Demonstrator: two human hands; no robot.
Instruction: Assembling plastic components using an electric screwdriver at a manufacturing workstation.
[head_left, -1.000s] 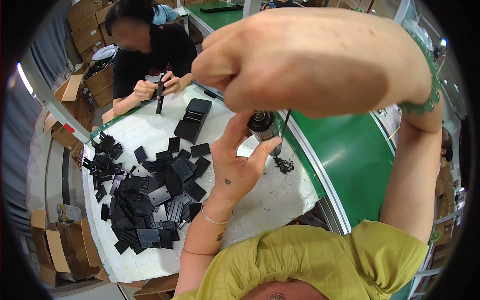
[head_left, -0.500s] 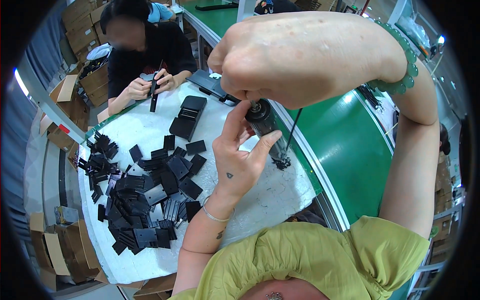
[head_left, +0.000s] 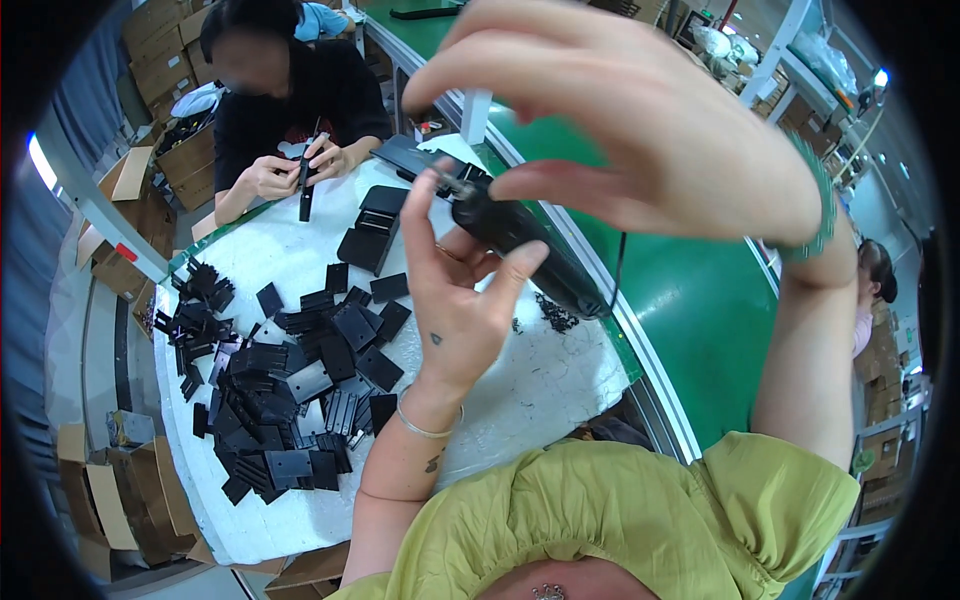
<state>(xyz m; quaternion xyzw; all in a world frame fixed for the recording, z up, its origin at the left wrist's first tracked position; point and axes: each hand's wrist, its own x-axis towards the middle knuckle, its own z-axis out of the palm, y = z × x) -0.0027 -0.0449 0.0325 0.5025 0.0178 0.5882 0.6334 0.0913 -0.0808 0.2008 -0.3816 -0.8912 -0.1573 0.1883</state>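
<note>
A black cylindrical electric screwdriver (head_left: 540,250) with a metal tip and a cord is in my left hand (head_left: 458,325). The thumb and fingers wrap round its body, and the tip points to the upper left. My right hand (head_left: 640,130) is raised above it, blurred, with thumb and fingers apart and nothing visible between them. Its thumb is close to the tool's front end; whether they touch I cannot tell. On the white tabletop (head_left: 500,400) below lies a small heap of tiny black pieces (head_left: 556,315), likely screws.
A big pile of black flat plates (head_left: 300,400) covers the table's left side. Black hinged cases (head_left: 376,230) lie farther back. Across the table, a person in black (head_left: 300,110) handles a slim black part. A green surface (head_left: 690,320) runs along the right; cardboard boxes (head_left: 110,490) stand at left.
My right hand has come off the screwdriver's front end and opened. My left hand has shifted slightly left, and the screwdriver has tilted over toward the left.
</note>
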